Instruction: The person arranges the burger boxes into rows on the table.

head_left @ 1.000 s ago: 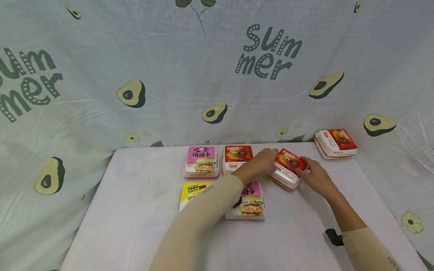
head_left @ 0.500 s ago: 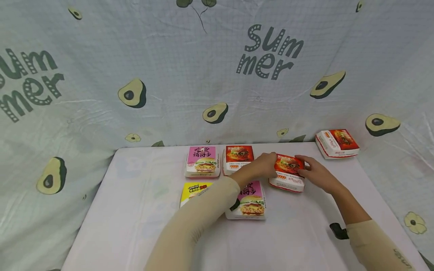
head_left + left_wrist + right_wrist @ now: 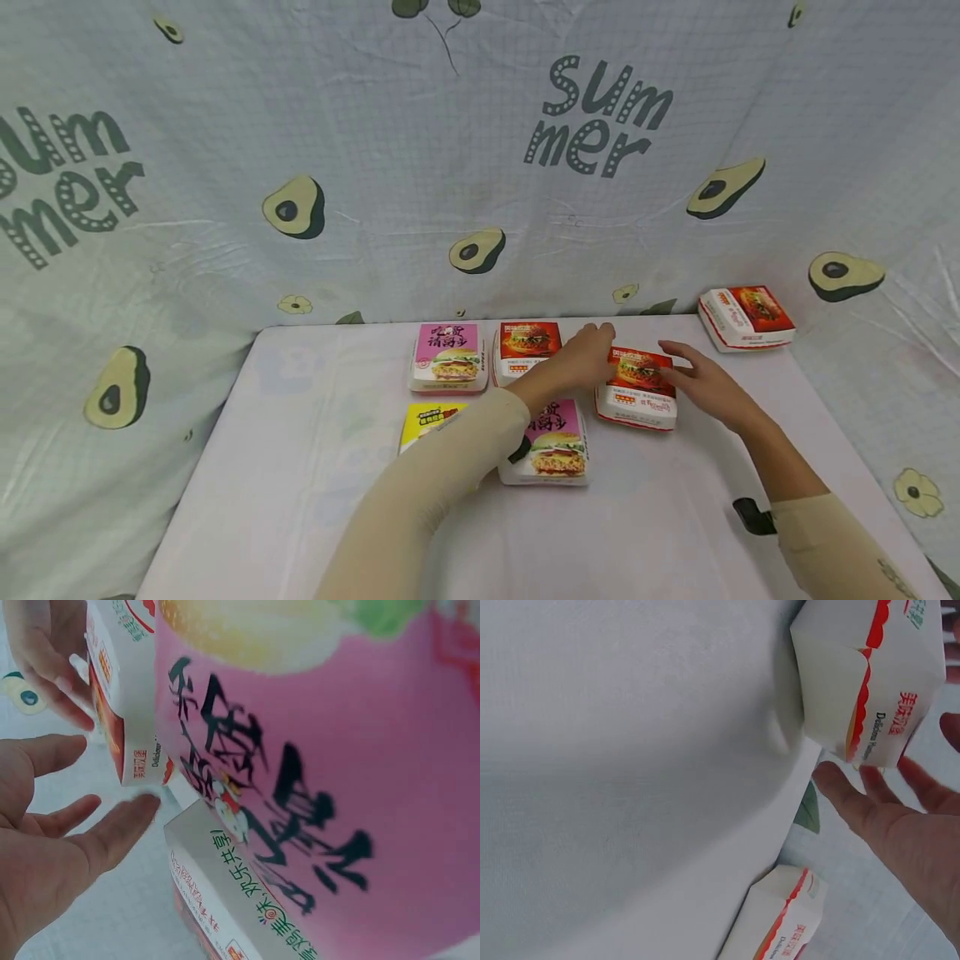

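Observation:
A red-and-white burger box (image 3: 641,398) rests on the table between my two hands, its front side turned toward me. My left hand (image 3: 585,360) is at the box's left edge; in the left wrist view that hand (image 3: 67,847) has its fingers spread, apart from the box's corner (image 3: 135,761). On the other side, my right hand (image 3: 708,390) has loosened fingers close to the box's right edge. The right wrist view shows this hand (image 3: 907,832) with fingers extended beside the box's side (image 3: 885,682). Neither hand grips the box.
Left of it stand a pink burger box (image 3: 447,358) and a red one (image 3: 527,340). Nearer are a yellow box (image 3: 427,419), partly behind my left sleeve (image 3: 435,492), and another pink box (image 3: 555,454). One more red box (image 3: 750,318) sits at the table's far right corner.
The red-and-white box has been turned from a slant to nearly square with the others and moved slightly nearer. Both hands have since loosened from its edges.

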Action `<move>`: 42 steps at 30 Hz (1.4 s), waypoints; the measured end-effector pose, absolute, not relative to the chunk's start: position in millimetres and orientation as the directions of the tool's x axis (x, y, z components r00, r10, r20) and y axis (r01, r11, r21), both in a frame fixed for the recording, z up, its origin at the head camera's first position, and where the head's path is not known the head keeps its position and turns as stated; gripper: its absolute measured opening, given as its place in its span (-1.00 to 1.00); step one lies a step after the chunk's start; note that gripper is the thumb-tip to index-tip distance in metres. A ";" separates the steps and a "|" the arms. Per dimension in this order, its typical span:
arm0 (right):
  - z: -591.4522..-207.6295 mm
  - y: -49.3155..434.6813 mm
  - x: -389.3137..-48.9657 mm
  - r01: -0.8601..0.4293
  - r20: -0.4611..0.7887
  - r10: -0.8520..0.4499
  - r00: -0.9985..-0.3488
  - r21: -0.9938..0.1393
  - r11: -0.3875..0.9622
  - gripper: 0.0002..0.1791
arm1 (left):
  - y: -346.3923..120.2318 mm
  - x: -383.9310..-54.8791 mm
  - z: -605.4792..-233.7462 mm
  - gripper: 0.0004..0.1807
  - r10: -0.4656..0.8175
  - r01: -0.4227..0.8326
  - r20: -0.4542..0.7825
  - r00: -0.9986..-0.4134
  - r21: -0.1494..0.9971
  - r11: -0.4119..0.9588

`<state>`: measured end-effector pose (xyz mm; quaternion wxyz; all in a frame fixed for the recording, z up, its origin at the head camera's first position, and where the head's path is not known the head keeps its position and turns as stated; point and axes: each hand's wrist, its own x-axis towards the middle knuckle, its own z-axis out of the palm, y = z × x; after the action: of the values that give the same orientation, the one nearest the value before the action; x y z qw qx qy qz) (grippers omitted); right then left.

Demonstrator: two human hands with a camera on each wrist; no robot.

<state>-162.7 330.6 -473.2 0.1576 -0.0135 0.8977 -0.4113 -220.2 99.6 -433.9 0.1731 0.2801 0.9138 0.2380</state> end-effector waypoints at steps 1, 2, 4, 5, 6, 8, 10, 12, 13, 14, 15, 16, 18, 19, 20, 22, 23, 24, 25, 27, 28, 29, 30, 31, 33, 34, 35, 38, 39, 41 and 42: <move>-473.5 330.3 -162.7 0.108 -0.271 -0.144 -0.952 -0.736 0.668 -0.19 | 101.0 -221.8 -434.5 -0.46 0.592 0.432 -0.179 -0.786 0.526 0.733; -473.7 329.7 -163.0 0.113 -0.274 -0.137 -0.952 -0.731 0.673 -0.18 | 102.7 -223.3 -435.3 -0.45 0.591 0.434 -0.177 -0.787 0.522 0.734; -473.8 328.0 -163.6 0.118 -0.280 -0.131 -0.951 -0.719 0.684 -0.18 | 105.7 -225.7 -436.6 -0.51 0.593 0.431 -0.193 -0.782 0.521 0.737; -473.9 327.3 -163.9 0.119 -0.284 -0.131 -0.950 -0.714 0.690 -0.19 | 107.1 -226.5 -437.5 -0.54 0.594 0.430 -0.203 -0.779 0.516 0.741; -473.8 326.7 -164.3 0.117 -0.286 -0.133 -0.949 -0.712 0.693 -0.20 | 108.1 -227.1 -438.2 -0.58 0.595 0.429 -0.213 -0.775 0.513 0.743; -473.2 325.9 -164.3 0.112 -0.288 -0.140 -0.948 -0.708 0.698 -0.22 | 109.2 -227.2 -439.3 -0.63 0.597 0.431 -0.226 -0.770 0.506 0.747; -472.6 325.5 -163.9 0.106 -0.289 -0.149 -0.946 -0.708 0.698 -0.24 | 109.1 -226.7 -439.4 -0.64 0.596 0.436 -0.235 -0.768 0.491 0.755; -471.7 326.7 -162.2 0.096 -0.290 -0.162 -0.943 -0.705 0.702 -0.24 | 108.0 -225.1 -438.6 -0.61 0.598 0.438 -0.241 -0.764 0.487 0.755; -471.6 327.4 -161.1 0.094 -0.294 -0.170 -0.941 -0.707 0.701 -0.24 | 107.2 -223.9 -437.9 -0.59 0.601 0.437 -0.246 -0.760 0.490 0.754; -471.7 328.1 -159.6 0.093 -0.299 -0.177 -0.938 -0.707 0.701 -0.24 | 106.4 -222.8 -437.2 -0.58 0.602 0.432 -0.256 -0.757 0.495 0.754; -472.0 328.8 -157.9 0.093 -0.304 -0.183 -0.935 -0.707 0.701 -0.24 | 105.5 -221.4 -436.3 -0.57 0.605 0.430 -0.264 -0.751 0.500 0.752; -472.3 329.5 -155.9 0.093 -0.309 -0.188 -0.932 -0.707 0.702 -0.24 | 104.7 -220.0 -435.5 -0.58 0.609 0.429 -0.273 -0.745 0.503 0.750; -472.9 330.3 -151.8 0.092 -0.317 -0.199 -0.927 -0.708 0.700 -0.24 | 103.3 -217.2 -434.7 -0.60 0.621 0.433 -0.285 -0.731 0.510 0.743; -473.3 330.5 -149.9 0.089 -0.317 -0.204 -0.926 -0.710 0.699 -0.25 | 102.8 -216.0 -434.2 -0.61 0.626 0.439 -0.289 -0.725 0.506 0.742; -473.7 330.9 -148.0 0.083 -0.315 -0.210 -0.925 -0.709 0.700 -0.25 | 102.4 -215.0 -434.0 -0.62 0.631 0.444 -0.292 -0.719 0.505 0.740; -474.2 331.3 -145.0 0.070 -0.308 -0.222 -0.925 -0.713 0.697 -0.27 | 101.9 -213.3 -434.3 -0.63 0.650 0.472 -0.291 -0.702 0.492 0.731; -474.5 331.6 -143.6 0.065 -0.304 -0.226 -0.925 -0.715 0.696 -0.27 | 101.7 -212.6 -434.7 -0.63 0.655 0.481 -0.293 -0.696 0.488 0.729; -475.0 332.2 -142.3 0.060 -0.302 -0.232 -0.925 -0.717 0.694 -0.28 | 101.5 -212.2 -435.4 -0.63 0.663 0.490 -0.294 -0.688 0.485 0.724; -475.7 333.0 -141.3 0.056 -0.299 -0.237 -0.924 -0.720 0.692 -0.29 | 101.2 -211.8 -436.4 -0.63 0.669 0.497 -0.298 -0.681 0.484 0.721; -476.4 334.3 -139.2 0.049 -0.299 -0.252 -0.920 -0.727 0.685 -0.30 | 100.5 -211.2 -439.2 -0.63 0.682 0.509 -0.302 -0.666 0.484 0.711; -476.7 335.1 -138.3 0.046 -0.300 -0.260 -0.918 -0.730 0.682 -0.31 | 99.9 -211.0 -440.5 -0.63 0.688 0.514 -0.304 -0.659 0.485 0.707; -477.3 335.9 -137.7 0.044 -0.301 -0.267 -0.915 -0.734 0.677 -0.31 | 99.3 -210.8 -441.8 -0.64 0.693 0.516 -0.304 -0.654 0.490 0.703; -477.7 336.8 -137.3 0.041 -0.302 -0.277 -0.912 -0.740 0.671 -0.32 | 98.5 -210.6 -443.1 -0.65 0.699 0.520 -0.301 -0.649 0.494 0.696; -478.1 337.7 -137.1 0.036 -0.301 -0.288 -0.909 -0.745 0.666 -0.33 | 97.9 -210.3 -443.9 -0.66 0.702 0.525 -0.298 -0.646 0.493 0.693; -478.5 339.5 -136.7 0.024 -0.297 -0.309 -0.903 -0.754 0.656 -0.36 | 96.2 -209.8 -445.0 -0.68 0.712 0.531 -0.288 -0.640 0.504 0.681; -478.8 340.6 -136.7 0.020 -0.296 -0.317 -0.901 -0.759 0.651 -0.37 | 95.5 -209.4 -445.1 -0.68 0.716 0.534 -0.285 -0.638 0.506 0.678; -479.0 341.6 -136.6 0.016 -0.294 -0.326 -0.899 -0.764 0.646 -0.38 | 94.8 -208.9 -445.1 -0.69 0.720 0.536 -0.282 -0.634 0.511 0.672; -478.6 344.6 -136.5 0.002 -0.292 -0.350 -0.890 -0.771 0.637 -0.42 | 92.7 -207.7 -444.4 -0.69 0.739 0.551 -0.277 -0.614 0.521 0.653; -478.3 345.3 -136.4 0.002 -0.295 -0.354 -0.887 -0.771 0.637 -0.43 | 92.3 -207.2 -444.0 -0.69 0.744 0.556 -0.279 -0.608 0.519 0.649; -477.4 346.3 -136.2 0.004 -0.301 -0.362 -0.882 -0.773 0.634 -0.44 | 91.6 -206.1 -443.0 -0.70 0.753 0.566 -0.279 -0.596 0.520 0.640; -476.8 346.5 -136.0 0.005 -0.305 -0.364 -0.880 -0.773 0.635 -0.45 | 91.5 -205.6 -442.7 -0.70 0.756 0.571 -0.281 -0.591 0.517 0.638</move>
<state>-136.0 346.5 -476.8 0.2227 -0.1025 0.8762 -0.4149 -205.6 91.5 -442.7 0.2441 0.3807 0.8714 0.1901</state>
